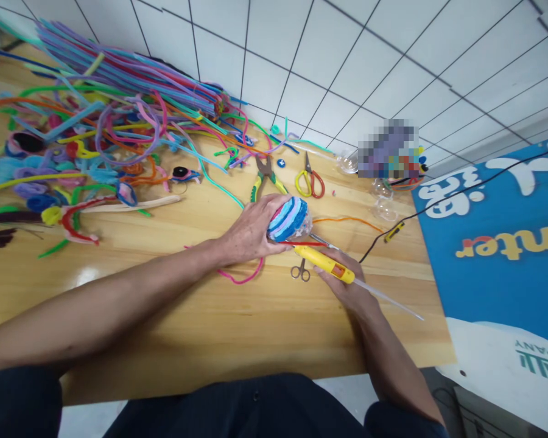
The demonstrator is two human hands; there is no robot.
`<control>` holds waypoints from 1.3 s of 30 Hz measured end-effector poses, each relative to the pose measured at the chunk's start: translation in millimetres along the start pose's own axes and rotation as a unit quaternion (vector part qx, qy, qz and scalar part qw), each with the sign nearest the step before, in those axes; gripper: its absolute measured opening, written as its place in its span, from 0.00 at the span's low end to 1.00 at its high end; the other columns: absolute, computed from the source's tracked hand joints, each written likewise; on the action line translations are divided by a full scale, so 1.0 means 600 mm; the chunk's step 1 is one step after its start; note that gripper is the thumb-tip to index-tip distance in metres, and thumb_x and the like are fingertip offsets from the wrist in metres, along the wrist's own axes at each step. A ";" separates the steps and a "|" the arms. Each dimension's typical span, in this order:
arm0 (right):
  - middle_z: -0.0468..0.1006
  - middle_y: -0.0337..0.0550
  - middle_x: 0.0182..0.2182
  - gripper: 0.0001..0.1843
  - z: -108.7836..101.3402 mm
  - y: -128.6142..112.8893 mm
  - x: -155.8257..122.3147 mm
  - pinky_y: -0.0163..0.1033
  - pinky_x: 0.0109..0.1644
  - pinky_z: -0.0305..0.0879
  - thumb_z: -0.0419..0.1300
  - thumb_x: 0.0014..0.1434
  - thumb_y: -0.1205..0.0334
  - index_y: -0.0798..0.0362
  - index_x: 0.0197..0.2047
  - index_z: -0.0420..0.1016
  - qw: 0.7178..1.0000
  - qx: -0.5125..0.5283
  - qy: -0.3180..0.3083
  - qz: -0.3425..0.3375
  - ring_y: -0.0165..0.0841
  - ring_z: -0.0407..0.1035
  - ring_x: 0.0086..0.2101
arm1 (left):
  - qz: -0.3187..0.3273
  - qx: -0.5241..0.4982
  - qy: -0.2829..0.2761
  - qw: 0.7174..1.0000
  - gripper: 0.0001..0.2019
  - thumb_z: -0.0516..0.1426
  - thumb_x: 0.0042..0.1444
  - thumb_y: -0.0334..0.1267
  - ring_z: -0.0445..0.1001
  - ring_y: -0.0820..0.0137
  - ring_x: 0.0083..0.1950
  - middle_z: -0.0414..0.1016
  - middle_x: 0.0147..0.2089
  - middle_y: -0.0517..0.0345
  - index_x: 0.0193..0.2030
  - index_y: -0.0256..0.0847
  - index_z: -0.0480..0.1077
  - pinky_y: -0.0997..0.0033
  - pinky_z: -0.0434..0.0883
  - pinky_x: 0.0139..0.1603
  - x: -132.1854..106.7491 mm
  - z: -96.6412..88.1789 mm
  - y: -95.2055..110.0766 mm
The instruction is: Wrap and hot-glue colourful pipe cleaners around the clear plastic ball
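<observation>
My left hand point(251, 230) is closed around a clear ball point(290, 219), partly covered with blue, light blue, lilac and pink fuzzy pipe cleaner stripes. In my right hand point(347, 286) is a yellow hot glue gun point(326, 263), pointed left, its nozzle close under the ball. A clear glue stick point(388, 299) sticks out of its back end. Beside the gun a thin metal tool shows; its kind is unclear. A red pipe cleaner point(311, 244) runs from the ball along the gun. Small metal scissors point(300, 271) lie below the gun.
Pliers point(265, 176) and red-yellow scissors point(309, 176) lie beyond my hands. Loose pipe cleaners point(132, 140) and a long bundle point(132, 70) crowd the left. Clear domes point(385, 207) and a black cable point(404, 219) are at right, near a blue sign point(484, 213). A tiled wall point(274, 42) stands behind.
</observation>
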State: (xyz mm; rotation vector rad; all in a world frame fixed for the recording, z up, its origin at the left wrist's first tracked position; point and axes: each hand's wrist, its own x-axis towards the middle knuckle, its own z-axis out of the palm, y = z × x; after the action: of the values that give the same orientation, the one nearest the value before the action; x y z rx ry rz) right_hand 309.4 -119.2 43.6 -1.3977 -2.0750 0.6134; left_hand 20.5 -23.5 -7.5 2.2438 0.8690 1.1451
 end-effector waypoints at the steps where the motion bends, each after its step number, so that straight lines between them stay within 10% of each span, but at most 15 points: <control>1: 0.90 0.43 0.42 0.11 0.001 0.001 0.000 0.46 0.45 0.81 0.69 0.69 0.55 0.44 0.53 0.84 1.000 -0.001 0.006 -0.003 0.42 0.85 0.40 | -0.001 -0.003 0.002 1.000 0.53 0.75 0.56 0.53 0.70 0.44 0.78 0.70 0.76 0.38 0.81 0.47 0.53 0.37 0.73 0.73 0.000 0.001 0.000; 39: 0.88 0.43 0.38 0.10 -0.002 0.003 0.000 0.45 0.42 0.80 0.68 0.68 0.51 0.45 0.50 0.82 0.997 0.039 0.025 0.054 0.41 0.82 0.37 | -0.024 -0.006 -0.013 1.000 0.52 0.75 0.55 0.53 0.70 0.43 0.78 0.69 0.77 0.37 0.80 0.47 0.53 0.36 0.71 0.75 0.001 -0.001 -0.002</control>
State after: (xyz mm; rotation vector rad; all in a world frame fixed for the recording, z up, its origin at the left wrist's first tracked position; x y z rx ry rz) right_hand 311.6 -118.8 43.6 -1.4720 -1.9260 0.6874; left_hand 20.0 -22.3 -7.5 2.2116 0.8988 1.0933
